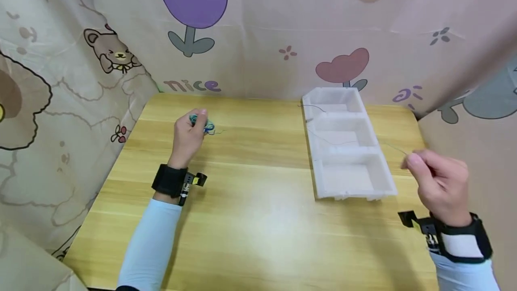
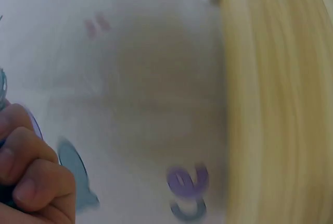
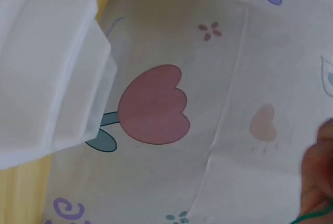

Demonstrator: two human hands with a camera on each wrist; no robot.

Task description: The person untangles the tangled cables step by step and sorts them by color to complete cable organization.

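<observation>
My left hand grips a small tangled bundle of blue-green thread above the left part of the table. A short loose strand sticks out to the right of the bundle. In the left wrist view, its fingers curl in at the lower left edge. Over on the right, my right hand pinches a thin thread between thumb and forefinger, beside the white tray. That thread stretches leftward over the tray and fades from sight. Green thread shows by the right hand in the right wrist view.
The white three-compartment tray stands on the wooden table, right of centre. A dark bit of thread lies over its far left edge. Printed cloth hangs behind the table and along both sides.
</observation>
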